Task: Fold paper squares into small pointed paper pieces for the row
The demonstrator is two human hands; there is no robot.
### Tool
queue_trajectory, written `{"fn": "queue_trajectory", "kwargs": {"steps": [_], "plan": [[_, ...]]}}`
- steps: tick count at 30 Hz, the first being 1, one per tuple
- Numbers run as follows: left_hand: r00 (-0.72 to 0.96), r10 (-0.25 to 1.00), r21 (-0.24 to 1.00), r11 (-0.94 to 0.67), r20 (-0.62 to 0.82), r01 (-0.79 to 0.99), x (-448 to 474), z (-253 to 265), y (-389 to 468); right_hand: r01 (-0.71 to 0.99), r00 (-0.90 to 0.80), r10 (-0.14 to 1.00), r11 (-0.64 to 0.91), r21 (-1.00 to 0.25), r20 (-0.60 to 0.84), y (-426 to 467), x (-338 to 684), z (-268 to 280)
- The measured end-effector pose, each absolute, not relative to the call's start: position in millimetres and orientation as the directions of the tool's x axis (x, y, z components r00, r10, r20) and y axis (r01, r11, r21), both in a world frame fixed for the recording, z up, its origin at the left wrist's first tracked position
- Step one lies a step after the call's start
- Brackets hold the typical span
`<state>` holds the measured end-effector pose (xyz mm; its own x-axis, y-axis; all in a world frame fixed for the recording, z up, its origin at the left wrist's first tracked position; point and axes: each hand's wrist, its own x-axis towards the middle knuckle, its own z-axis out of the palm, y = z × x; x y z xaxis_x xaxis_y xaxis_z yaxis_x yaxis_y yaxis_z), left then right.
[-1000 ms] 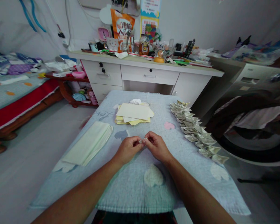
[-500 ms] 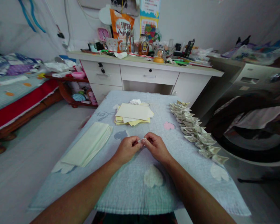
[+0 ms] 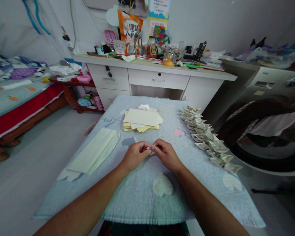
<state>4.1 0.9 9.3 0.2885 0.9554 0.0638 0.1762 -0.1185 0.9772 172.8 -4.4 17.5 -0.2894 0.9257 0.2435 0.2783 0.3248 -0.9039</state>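
Between my two hands is a small folded piece of pale paper [image 3: 151, 147], mostly hidden by the fingers. My left hand [image 3: 137, 154] pinches its left side with thumb and forefinger. From the right, my right hand [image 3: 166, 153] pinches it too, the thumbs almost touching. Beyond the hands lies a stack of cream and yellow paper sheets [image 3: 141, 117]. On the left rests a pile of long pale-green paper [image 3: 94, 150]. Along the right side run rows of pointed, folded paper pieces [image 3: 206, 136], set close together.
A light blue patterned cloth [image 3: 137, 196] covers the table. Behind it stands a white desk [image 3: 158, 79] crowded with jars, a clock and an orange bag [image 3: 130, 29]. A washing machine [image 3: 267, 85] is at the right, a bed [image 3: 22, 98] at the left.
The fingers have shifted slightly around the small folded paper, and less of it shows now. The whole view has moved a little; the piles stay as they were.
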Motion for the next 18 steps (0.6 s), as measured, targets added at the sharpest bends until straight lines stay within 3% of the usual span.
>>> {"fn": "queue_trajectory", "kwargs": {"steps": [7, 18], "plan": [[0.24, 0.971, 1.0, 0.008, -0.004, -0.013, 3.1, 7.2, 3.9, 0.289, -0.324, 0.933, 0.253, -0.923, 0.154, -2.5, 175.4, 13.9], [0.19, 0.982, 0.998, -0.013, 0.025, -0.065, 5.4, 13.8, 3.0, 0.367, -0.374, 0.922, 0.251, -0.896, 0.105, -2.3, 177.8, 15.4]]}}
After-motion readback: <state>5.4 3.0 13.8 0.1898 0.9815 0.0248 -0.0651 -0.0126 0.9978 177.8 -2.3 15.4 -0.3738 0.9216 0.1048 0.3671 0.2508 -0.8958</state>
